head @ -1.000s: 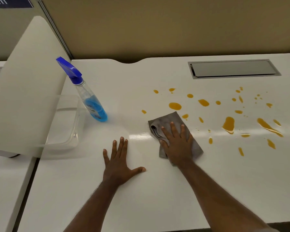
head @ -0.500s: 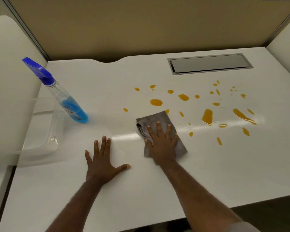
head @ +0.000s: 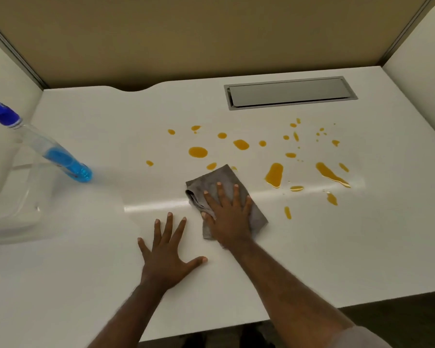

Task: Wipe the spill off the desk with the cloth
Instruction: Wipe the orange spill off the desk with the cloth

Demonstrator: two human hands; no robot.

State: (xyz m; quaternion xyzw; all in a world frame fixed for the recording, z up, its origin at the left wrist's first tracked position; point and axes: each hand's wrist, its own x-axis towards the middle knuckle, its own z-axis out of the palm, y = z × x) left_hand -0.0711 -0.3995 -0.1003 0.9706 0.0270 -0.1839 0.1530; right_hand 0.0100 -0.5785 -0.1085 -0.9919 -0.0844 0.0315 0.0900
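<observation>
- Head view: my right hand (head: 230, 217) presses flat-fingered on the cloth (head: 222, 180), touching the spill (head: 274, 174).
- Left hand (head: 167, 254) lies spread on the desk (head: 86, 272) beside the cloth.
- Spray bottle (head: 58, 156), left of the cloth, holds blue liquid.

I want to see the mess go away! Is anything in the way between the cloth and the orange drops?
Nothing visible is. The right hand presses flat on the cloth, and only bare desk lies between it and the orange drops. The spray bottle stands far off to the left.
</observation>
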